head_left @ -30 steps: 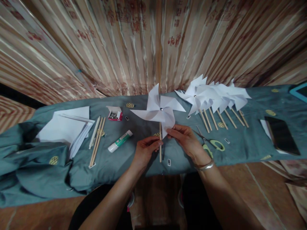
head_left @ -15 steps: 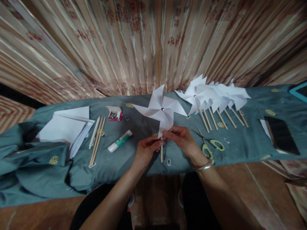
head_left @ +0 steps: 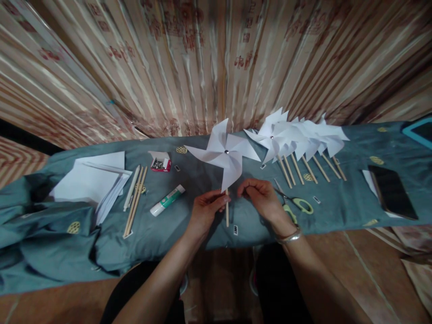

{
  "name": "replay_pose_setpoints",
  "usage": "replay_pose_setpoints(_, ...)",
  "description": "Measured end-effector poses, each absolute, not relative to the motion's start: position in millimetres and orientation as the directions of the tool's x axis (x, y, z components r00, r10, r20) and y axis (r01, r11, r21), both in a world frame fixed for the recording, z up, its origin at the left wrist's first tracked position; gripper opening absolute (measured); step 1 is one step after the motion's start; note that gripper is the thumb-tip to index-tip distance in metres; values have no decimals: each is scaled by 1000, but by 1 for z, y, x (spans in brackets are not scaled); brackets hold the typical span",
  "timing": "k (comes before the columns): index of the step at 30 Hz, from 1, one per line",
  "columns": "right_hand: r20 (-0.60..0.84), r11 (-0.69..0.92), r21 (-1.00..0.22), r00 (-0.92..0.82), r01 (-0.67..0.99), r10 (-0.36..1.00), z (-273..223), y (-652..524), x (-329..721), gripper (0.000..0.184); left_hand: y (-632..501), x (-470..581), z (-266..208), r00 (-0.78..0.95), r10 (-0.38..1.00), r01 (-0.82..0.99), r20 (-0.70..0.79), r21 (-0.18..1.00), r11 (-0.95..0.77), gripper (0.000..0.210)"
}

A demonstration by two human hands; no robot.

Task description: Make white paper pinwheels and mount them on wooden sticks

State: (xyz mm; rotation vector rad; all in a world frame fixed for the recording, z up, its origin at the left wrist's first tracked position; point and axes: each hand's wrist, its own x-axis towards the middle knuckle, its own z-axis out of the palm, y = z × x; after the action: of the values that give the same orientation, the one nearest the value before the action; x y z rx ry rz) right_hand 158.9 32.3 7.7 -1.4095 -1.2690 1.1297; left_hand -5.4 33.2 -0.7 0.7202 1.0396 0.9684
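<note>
A white paper pinwheel (head_left: 232, 163) with a silver pin at its centre stands in front of me on a thin wooden stick (head_left: 227, 216). My left hand (head_left: 208, 206) is closed around the upper part of that stick, just below the lowest paper blade. To the right of the pinwheel, my right hand (head_left: 259, 196) hovers apart from it, fingers loosely curled, with nothing visible in them. Green-handled scissors (head_left: 302, 205) lie beside my right wrist, partly hidden by it.
Several finished pinwheels (head_left: 297, 137) lie overlapping at the back right. Leftward are a glue stick (head_left: 168, 200), a small box of pins (head_left: 160, 163), wooden sticks (head_left: 136, 202), a white pen (head_left: 132, 188) and paper sheets (head_left: 91, 175). A phone (head_left: 392, 191) rests at the right.
My right hand has let go of the pinwheel's lower blade and moved a little to the right. My left hand keeps its hold on the stick.
</note>
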Motion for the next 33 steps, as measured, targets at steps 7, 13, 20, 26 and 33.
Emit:
replay_pose_setpoints(7,-53,-49,-945,-3,325,999,5,23,158,24,39,0,4,191,905,-348,-380,836,425,27)
replay_pose_setpoints(13,-55,-3,-943,-145,334,988,14,10,151,27,43,3,4,127,911,-387,-393,826,410,30)
replay_pose_setpoints(20,-93,-63,-957,-93,284,991,11,4,142,21,41,10,9,114,901,-434,-418,795,424,32)
replay_pose_setpoints(26,-87,-69,-939,-40,336,995,10,4,148,21,38,10,10,130,908,-397,-398,818,415,35)
replay_pose_setpoints(33,31,-41,-889,149,457,988,11,16,187,29,37,8,7,107,936,-308,-334,885,351,26)
